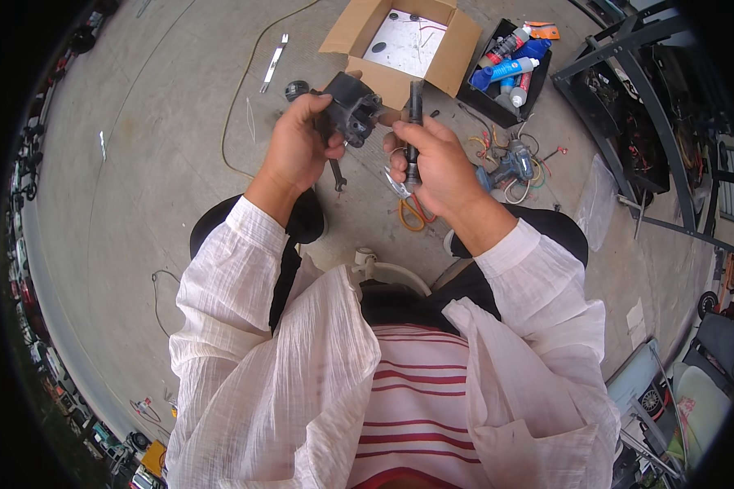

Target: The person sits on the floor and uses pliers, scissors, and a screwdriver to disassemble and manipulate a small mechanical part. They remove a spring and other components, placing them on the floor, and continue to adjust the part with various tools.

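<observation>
My left hand (298,147) is closed round a black block-shaped part (348,106) with a round knob on its left side. My right hand (432,163) grips an upright dark cylindrical piece (414,106), just right of the black part. Whether the two pieces touch, I cannot tell. Below the part, an open-ended wrench (338,178) shows on or above the floor. A tool with orange handles (411,213) lies below my right hand.
An open cardboard box (457,57) stands ahead, beside a black tray (477,90) of bottles. A cordless power tool (514,167) lies among wires at right, near a metal frame (677,163). A hose (227,143) and a silver strip (273,63) lie on the floor.
</observation>
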Available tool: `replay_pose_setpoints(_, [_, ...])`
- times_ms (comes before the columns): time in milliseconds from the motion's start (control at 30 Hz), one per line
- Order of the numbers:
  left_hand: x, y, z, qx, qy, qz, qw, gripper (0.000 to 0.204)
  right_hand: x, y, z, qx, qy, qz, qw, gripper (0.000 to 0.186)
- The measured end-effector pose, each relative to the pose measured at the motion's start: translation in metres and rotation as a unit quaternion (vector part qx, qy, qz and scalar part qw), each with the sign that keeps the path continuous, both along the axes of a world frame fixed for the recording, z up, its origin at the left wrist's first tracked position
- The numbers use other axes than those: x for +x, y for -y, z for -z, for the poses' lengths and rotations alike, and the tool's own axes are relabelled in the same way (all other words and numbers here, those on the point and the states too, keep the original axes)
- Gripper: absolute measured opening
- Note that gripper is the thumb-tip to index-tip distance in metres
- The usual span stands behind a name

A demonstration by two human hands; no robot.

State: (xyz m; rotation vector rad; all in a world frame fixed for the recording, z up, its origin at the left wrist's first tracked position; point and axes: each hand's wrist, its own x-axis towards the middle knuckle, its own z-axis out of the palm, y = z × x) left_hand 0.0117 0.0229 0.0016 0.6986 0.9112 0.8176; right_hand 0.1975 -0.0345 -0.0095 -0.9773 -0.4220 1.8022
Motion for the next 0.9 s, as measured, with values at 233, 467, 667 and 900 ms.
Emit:
replay_pose_setpoints(233, [-0.004,-0.004,0.002,-0.010,0.059,-0.003,0.998,0.059,-0.003,-0.002,0.014,-0.024,-0.008,0.020,0.999,0.020])
replay_pose_setpoints(467, [-0.004,-0.003,0.002,-0.018,0.070,-0.017,0.997,0.059,-0.003,-0.002,0.010,-0.023,-0.026,0.019,0.999,0.029])
replay_pose_setpoints(667, [-0.006,-0.005,0.003,-0.011,0.064,-0.029,0.997,0.058,-0.002,-0.003,0.010,-0.003,-0.011,-0.017,1.000,0.038])
replay_pose_setpoints(900, [-0.006,-0.004,0.001,-0.005,0.064,-0.034,0.997,0.058,-0.001,-0.002,0.005,-0.010,-0.017,-0.028,0.999,0.034])
